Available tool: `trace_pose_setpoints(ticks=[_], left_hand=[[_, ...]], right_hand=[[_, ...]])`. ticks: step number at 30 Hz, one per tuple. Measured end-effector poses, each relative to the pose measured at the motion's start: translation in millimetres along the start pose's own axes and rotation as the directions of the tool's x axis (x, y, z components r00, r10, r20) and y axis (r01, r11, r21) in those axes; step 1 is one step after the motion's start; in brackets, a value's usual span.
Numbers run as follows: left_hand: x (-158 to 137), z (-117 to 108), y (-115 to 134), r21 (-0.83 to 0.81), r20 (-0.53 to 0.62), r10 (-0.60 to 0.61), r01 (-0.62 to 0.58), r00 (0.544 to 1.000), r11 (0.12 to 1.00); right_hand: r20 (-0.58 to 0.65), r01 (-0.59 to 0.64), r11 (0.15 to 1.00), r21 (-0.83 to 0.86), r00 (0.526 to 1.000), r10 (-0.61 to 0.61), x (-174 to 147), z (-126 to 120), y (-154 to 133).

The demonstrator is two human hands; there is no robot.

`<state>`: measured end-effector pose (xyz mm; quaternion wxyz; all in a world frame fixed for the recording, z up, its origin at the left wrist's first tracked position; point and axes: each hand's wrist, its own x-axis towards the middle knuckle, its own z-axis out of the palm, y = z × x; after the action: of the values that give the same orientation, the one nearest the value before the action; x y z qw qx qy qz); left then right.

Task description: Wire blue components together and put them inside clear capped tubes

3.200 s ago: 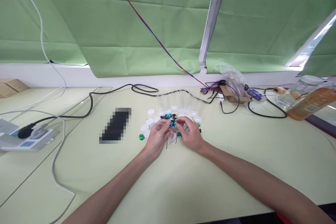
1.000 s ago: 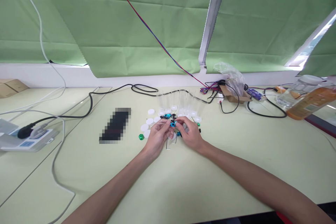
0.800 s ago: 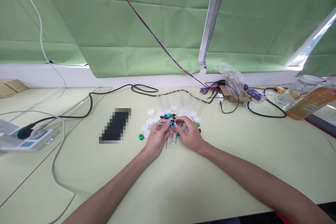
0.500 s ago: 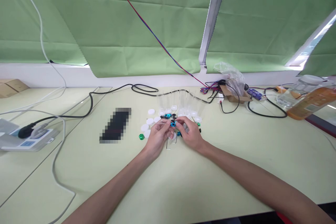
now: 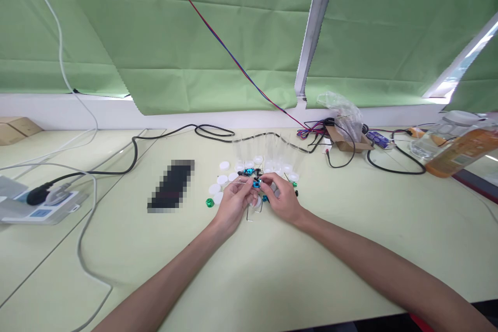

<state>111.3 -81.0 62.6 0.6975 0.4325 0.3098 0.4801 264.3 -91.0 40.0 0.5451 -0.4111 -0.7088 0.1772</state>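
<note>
My left hand (image 5: 236, 199) and my right hand (image 5: 283, 199) meet over the table, fingers pinched around a small blue metal part (image 5: 256, 183). A thin metal rod (image 5: 240, 182) sticks out leftward by my left fingers; whether they grip it I cannot tell. Just beyond the fingertips lies another blue and black part (image 5: 249, 171). Below the hands, an L-shaped hex key (image 5: 248, 215) rests on the table, with a second bent key (image 5: 260, 207) beside it. A blue piece (image 5: 265, 198) sits by my right fingers, partly covered.
White round caps (image 5: 214, 189) and upright clear tubes (image 5: 272, 150) surround the hands. A green knob-like part (image 5: 210, 202) lies left, a smaller green one (image 5: 294, 184) right. Farther out are a pixelated dark object (image 5: 171, 187), a power strip (image 5: 58, 205), cables, an open carton (image 5: 356, 142) and an orange bottle (image 5: 459, 153).
</note>
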Motion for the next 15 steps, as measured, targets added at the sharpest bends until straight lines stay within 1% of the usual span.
trace_pose_setpoints(ticks=[4,8,11,15], left_hand=[[-0.3,-0.6,0.2,-0.007,-0.002,-0.002,0.002,1.0,1.0],[-0.4,-0.6,1.4,-0.003,-0.003,-0.004,0.004,1.0,1.0],[-0.6,0.1,1.6,-0.001,0.003,-0.003,0.003,1.0,1.0],[-0.9,0.7,1.3,-0.008,0.001,-0.005,0.005,1.0,1.0]], right_hand=[[-0.01,-0.021,1.0,-0.017,1.0,0.021,0.2,-0.3,-1.3],[-0.039,0.035,0.998,-0.059,0.999,-0.037,0.5,-2.3,-5.1],[-0.035,0.075,0.995,-0.063,0.996,-0.077,0.8,-3.1,-6.2],[-0.037,0.075,0.996,-0.054,0.996,-0.077,1.2,-2.4,-3.7]])
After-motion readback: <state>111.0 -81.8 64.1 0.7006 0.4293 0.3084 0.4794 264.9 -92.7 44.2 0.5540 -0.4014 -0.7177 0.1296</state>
